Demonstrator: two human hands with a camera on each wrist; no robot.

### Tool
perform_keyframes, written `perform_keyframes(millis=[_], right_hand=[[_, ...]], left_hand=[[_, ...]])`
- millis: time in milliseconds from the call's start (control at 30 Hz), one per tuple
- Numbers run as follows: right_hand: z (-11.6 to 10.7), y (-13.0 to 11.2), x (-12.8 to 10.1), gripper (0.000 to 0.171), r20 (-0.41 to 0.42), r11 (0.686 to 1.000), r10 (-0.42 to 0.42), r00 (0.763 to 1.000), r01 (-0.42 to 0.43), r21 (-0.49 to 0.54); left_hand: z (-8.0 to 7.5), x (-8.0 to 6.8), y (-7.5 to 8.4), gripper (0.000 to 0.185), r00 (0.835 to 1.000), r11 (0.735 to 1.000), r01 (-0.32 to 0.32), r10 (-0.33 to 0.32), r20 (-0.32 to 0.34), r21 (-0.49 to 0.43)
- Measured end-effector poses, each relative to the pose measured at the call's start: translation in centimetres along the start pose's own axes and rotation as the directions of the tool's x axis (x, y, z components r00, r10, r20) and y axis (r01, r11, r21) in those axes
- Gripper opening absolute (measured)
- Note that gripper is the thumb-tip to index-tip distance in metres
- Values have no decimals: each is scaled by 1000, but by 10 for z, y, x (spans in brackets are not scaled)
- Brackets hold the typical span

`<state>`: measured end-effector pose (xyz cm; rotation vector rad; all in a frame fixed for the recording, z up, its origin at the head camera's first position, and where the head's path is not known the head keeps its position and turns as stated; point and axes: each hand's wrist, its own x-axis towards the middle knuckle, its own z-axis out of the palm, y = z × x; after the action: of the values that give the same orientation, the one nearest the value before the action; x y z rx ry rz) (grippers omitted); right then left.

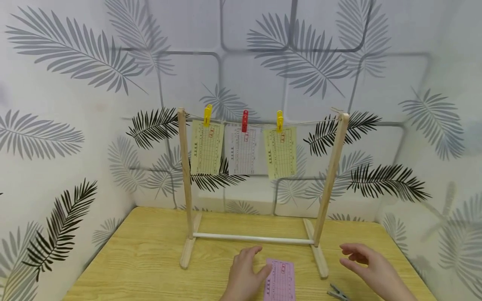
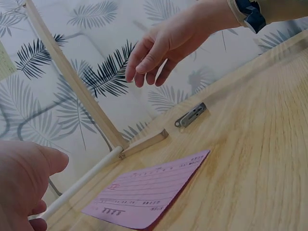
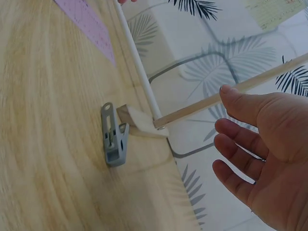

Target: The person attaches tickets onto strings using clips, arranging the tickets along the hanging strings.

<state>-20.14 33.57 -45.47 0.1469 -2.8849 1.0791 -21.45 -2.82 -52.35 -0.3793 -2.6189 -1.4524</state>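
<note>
Three plastic pegs on the string, two yellow [image 1: 207, 115] [image 1: 279, 121], one red [image 1: 245, 120], four paper slips, one grey peg [image 1: 338, 292].

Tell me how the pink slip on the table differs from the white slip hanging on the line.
The pink slip lies flat on the table, while the white slip hangs upright from the string. The white slip is held by a red clothespin; the pink slip has no pin on it, and a grey clothespin lies apart from it. The left hand is at the pink slip; no hand is near the white slip. Both carry a printed grid.
</note>
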Motion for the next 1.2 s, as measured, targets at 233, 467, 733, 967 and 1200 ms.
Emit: perform_keyframes(millis=[233,467,733,967,1200], right_hand=[[8,19,0,51,44,993,73,996,-77,90],[15,31,-2,48,67,984,100,993,-109,141],[26,76,3,56,83,982,48,995,-63,180],[30,65,-1,59,116,966,172,978,-191,172],[34,58,-5,60,124,963,213,969,-230,140]], left_hand=[[6,-2,-5,69,998,998,49,-50,34,43],[9,-4,-10,78,998,995,46,-50,44,89],[11,-7,-11,82,999,991,19,-25,40,135],[13,-8,-10,86,998,980,-15,3,61,198],[14,-9,-10,88,997,974,-23,5,78,224]])
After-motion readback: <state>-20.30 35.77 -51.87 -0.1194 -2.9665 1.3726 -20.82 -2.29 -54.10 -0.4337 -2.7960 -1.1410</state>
